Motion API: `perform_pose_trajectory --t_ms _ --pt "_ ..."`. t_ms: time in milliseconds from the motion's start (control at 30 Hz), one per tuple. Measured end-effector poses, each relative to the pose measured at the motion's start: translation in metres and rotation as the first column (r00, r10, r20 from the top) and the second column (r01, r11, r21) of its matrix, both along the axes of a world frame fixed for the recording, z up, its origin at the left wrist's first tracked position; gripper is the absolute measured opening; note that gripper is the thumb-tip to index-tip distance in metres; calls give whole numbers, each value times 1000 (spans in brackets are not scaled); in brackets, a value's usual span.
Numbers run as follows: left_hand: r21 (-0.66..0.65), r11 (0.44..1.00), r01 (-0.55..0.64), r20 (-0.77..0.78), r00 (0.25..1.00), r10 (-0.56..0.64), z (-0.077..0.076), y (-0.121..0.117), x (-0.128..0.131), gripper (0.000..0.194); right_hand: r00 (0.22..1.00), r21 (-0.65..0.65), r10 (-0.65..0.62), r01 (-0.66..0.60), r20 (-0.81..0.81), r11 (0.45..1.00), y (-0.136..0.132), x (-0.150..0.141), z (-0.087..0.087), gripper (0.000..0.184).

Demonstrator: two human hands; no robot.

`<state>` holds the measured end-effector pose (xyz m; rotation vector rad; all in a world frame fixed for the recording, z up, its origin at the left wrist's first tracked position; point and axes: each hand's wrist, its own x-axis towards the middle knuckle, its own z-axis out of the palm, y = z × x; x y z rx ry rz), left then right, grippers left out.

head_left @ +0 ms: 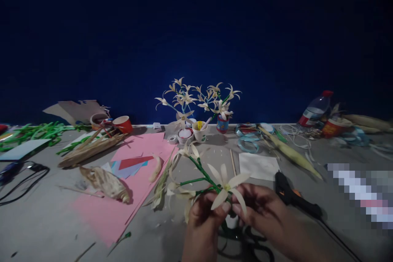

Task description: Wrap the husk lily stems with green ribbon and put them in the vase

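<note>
The flower (226, 187) is in front of the person in the head view, low and right of centre, held above the surface (46, 229). Its pale petals spread around a yellowish middle. The left hand (204, 217) and the right hand (267, 215) both grasp it at its base, fingertips pinched close together beneath the petals. A green stem (201, 168) branches up and leftward from there, with more pale blossoms (175, 187) at its ends. Under the fingers are a partly hidden white piece (232, 222) and dark loops, too dim to make out.

Just beside the right hand lies a black glue gun (296, 198), its cord running toward the lower edge. Beyond the hands are white paper (259, 166) and a thin stick (233, 163). To the left, a dry husk (106, 184) lies partly over pink sheets (104, 222). Farther back, finished-looking sprays (186, 99) stand in a pot (185, 136) and a can (222, 124), with a cup (200, 134) between them. An orange cup (123, 124) stands at back left, a red-capped bottle (315, 111) at back right, before a dark blue wall (196, 28).
</note>
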<state>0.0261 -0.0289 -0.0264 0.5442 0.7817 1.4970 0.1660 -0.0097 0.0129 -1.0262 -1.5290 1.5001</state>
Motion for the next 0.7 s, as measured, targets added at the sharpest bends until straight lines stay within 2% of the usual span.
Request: perform_pose_trajectory --t_ms 133,267,467,600,633,700 --pt "-49 999 -19 11 1000 20 6 -2 0 15 1000 28 -20 20 13 999 3 2 -6 16" --pt "-91 996 -12 -6 1000 11 3 -2 -1 23 998 -14 -59 60 34 998 3 0 -7 18" --pt "0 1000 9 -82 997 -9 -7 -3 -2 29 996 10 -85 85 39 996 3 -2 -6 17" --pt "-150 989 3 14 1000 -1 -14 -5 -3 41 991 0 -130 130 16 991 1 -3 -6 15" --pt "-162 987 16 14 1000 -13 -15 -5 -4 40 990 -7 -141 141 10 990 0 -3 -6 14" --pt "-99 992 74 -26 997 -77 -14 -5 -6 31 989 -11 -149 148 -8 989 -1 -2 -8 13"
